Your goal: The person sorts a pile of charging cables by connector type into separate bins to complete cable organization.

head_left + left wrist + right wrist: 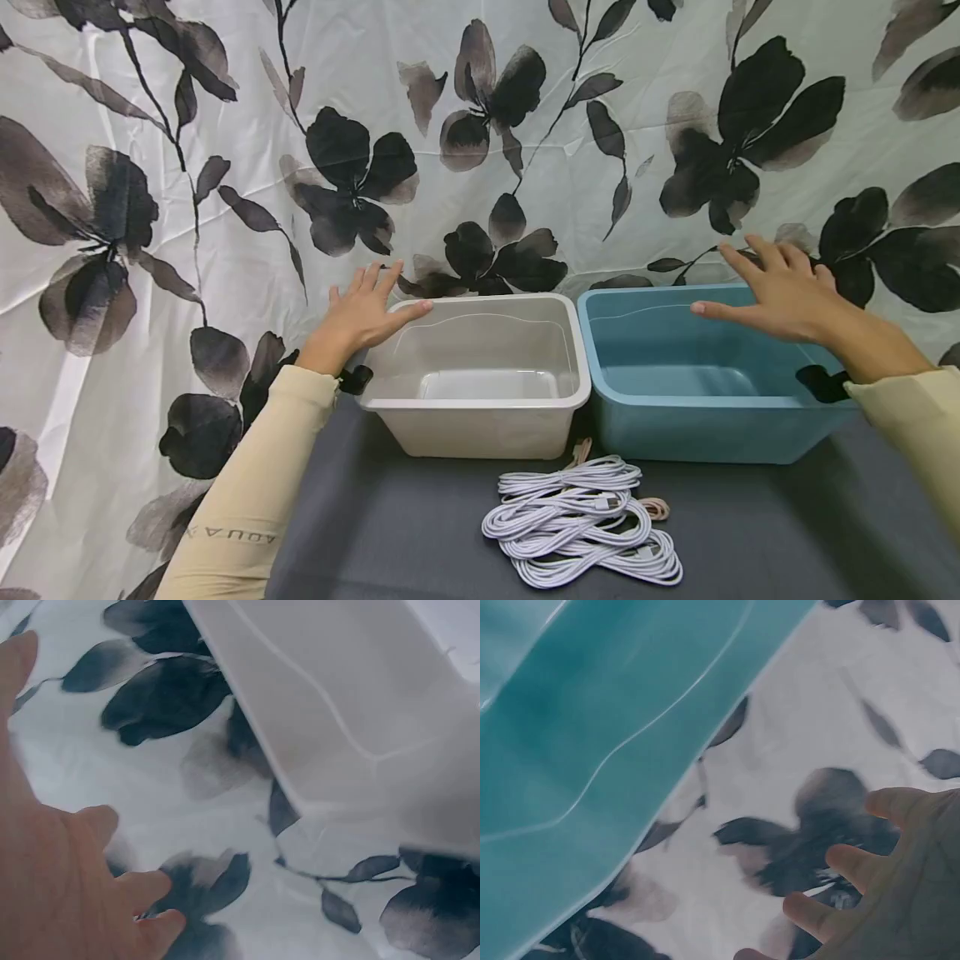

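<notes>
My left hand [358, 321] hovers at the left back corner of a beige plastic bin [480, 429], its fingers spread and holding nothing. Over the right part of a blue plastic bin [690, 433] my right hand [795, 296] is held with fingers apart, also holding nothing. Both bins stand side by side, and the visible inside of each is bare. In the left wrist view, the left fingers [142, 889] show beside the beige bin's corner. The right wrist view has the right fingers [855, 866] away from the blue bin's rim [667, 799].
Bundled white cables [585, 525] lie on the dark grey tabletop [420, 533] in front of the bins. Small tan cable coils [655, 508] peek out beside and behind them. A white curtain with dark flowers [480, 208] hangs right behind the bins.
</notes>
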`<state>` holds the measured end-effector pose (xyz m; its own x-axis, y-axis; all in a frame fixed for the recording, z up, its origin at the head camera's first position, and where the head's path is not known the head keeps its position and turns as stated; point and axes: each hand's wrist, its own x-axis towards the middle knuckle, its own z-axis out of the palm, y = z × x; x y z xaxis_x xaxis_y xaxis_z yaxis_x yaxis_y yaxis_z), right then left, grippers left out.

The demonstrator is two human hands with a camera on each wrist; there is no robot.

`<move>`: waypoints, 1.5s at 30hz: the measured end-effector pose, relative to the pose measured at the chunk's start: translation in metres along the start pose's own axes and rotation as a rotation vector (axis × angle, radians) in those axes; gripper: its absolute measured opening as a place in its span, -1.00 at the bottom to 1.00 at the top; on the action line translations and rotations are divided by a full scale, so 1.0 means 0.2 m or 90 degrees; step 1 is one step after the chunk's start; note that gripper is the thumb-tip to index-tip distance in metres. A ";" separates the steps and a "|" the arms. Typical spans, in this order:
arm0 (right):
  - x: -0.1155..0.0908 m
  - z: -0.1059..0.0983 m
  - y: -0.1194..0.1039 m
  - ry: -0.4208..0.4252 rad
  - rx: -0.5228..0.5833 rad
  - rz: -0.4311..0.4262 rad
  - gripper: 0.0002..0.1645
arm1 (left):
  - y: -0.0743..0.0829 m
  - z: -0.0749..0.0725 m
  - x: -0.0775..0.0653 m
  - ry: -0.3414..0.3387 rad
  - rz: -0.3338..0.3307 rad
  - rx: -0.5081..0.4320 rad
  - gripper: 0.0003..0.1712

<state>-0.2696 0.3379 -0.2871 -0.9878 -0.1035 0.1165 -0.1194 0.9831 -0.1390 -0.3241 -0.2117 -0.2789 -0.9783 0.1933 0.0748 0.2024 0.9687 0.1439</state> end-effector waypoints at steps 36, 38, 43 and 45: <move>-0.57 0.52 -0.73 0.128 0.421 -0.378 -0.41 | -0.35 0.57 -0.27 0.148 0.106 -0.748 -0.35; -0.56 0.57 -0.74 0.113 0.429 -0.376 -0.45 | -0.36 0.60 -0.28 0.136 0.117 -0.760 -0.34; -0.52 0.66 -0.76 0.065 0.444 -0.353 -0.54 | -0.37 0.67 -0.29 0.130 0.157 -0.790 -0.30; -0.50 0.68 -0.77 0.046 0.442 -0.347 -0.58 | -0.37 0.69 -0.29 0.133 0.169 -0.810 -0.28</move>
<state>-0.1656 0.1758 -0.4121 -0.7696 -0.4980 0.3995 -0.6289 0.4832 -0.6091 -0.2888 -0.2728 -0.4292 -0.9006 0.2152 0.3778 0.3984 0.0605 0.9152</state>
